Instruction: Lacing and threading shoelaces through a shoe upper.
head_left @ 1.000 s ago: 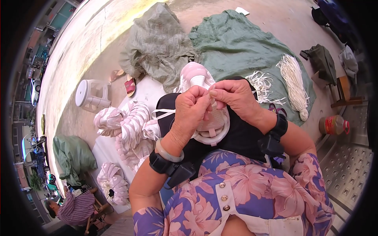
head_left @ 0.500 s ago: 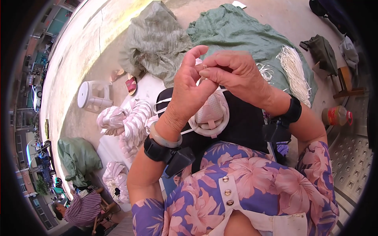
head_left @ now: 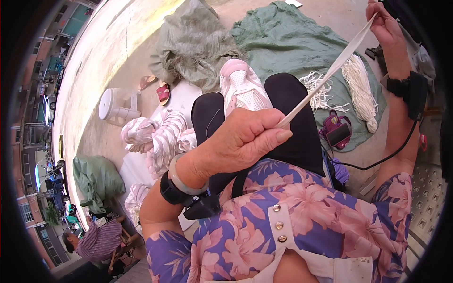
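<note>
From the head camera, you stretch a white lace [head_left: 332,70] slantwise between your two hands, held well apart.
Your left hand [head_left: 245,137], in front of your lap, pinches the lace's lower end between thumb and fingers; your right hand [head_left: 387,27], raised at the upper right, pinches its other end, so the strip runs straight and taut. A pink-and-white shoe [head_left: 244,89] sits between your knees, toe pointing away from you, its heel end hidden behind your left hand. To the right, a long bundle of white laces [head_left: 360,94] lies on a green cloth [head_left: 283,40], near a dark red pouch [head_left: 337,131]. To the left, more pink-and-white shoes [head_left: 165,134] lie piled near a white stool [head_left: 118,105].
</note>
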Demonstrator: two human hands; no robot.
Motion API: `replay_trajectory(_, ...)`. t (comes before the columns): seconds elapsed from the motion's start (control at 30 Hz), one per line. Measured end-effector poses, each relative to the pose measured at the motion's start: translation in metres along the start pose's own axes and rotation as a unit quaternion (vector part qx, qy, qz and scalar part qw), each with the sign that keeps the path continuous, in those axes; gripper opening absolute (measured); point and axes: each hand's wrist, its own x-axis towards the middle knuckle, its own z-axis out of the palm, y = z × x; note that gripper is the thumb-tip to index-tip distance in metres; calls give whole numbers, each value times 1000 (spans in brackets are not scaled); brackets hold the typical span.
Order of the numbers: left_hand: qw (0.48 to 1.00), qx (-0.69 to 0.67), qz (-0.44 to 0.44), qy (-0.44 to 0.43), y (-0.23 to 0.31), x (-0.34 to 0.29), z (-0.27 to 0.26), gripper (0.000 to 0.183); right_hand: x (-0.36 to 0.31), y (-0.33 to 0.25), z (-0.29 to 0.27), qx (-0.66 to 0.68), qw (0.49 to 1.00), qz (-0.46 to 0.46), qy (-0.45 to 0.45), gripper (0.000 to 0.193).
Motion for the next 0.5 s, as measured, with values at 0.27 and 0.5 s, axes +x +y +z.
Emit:
replay_trajectory(0.27, 993, 83, 8, -85, -10, -3, 38, 12, -8, 36, -47, 20, 986, 148, -76, 11)
replay_trajectory(0.5, 993, 94, 53, -51, -24, -12, 35, 13, -5, 19, -52, -44, 991, 112, -58, 14)
